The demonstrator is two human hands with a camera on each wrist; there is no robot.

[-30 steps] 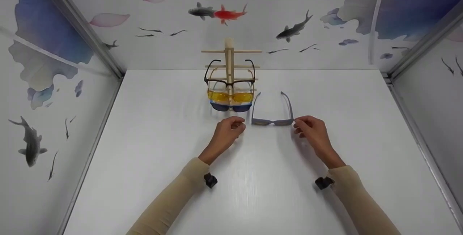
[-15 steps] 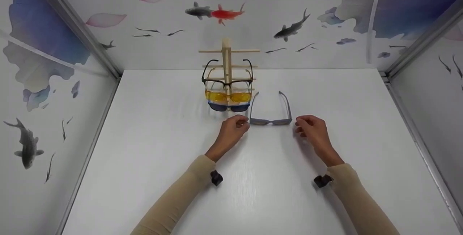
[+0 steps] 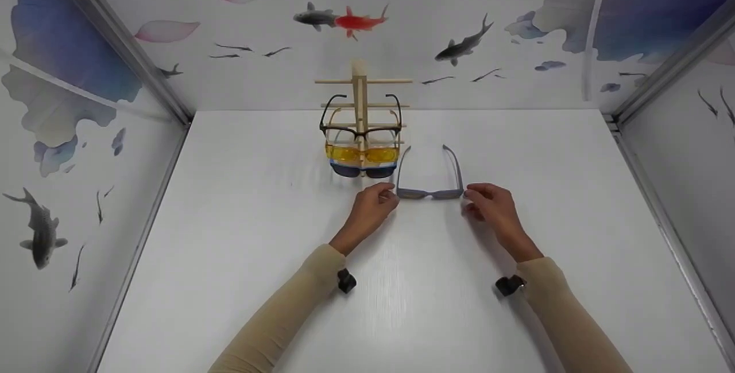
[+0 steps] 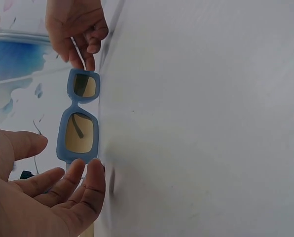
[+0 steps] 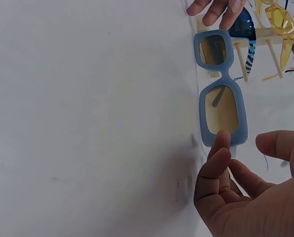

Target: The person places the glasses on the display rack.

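Observation:
Blue-grey sunglasses with tinted yellowish-brown lenses stand on the white table, temples unfolded toward the back. At their left corner is my left hand; in the left wrist view its fingertips are right at the frame's edge and the thumb stays apart. My right hand is at the opposite corner. The right wrist view shows a fingertip overlapping the lower rim, with the thumb away from the frame. Both hands have loosely bent fingers with a gap to the thumb.
Just left of the sunglasses stands a wooden display rack with crossbars. It carries black-framed glasses, yellow-lensed glasses and dark-lensed sunglasses. White panels with painted fish enclose the table at the back and sides.
My left hand has moved right to the sunglasses' left corner. My right hand drew slightly off the right corner, then came back to it. The sunglasses look unmoved relative to the rack.

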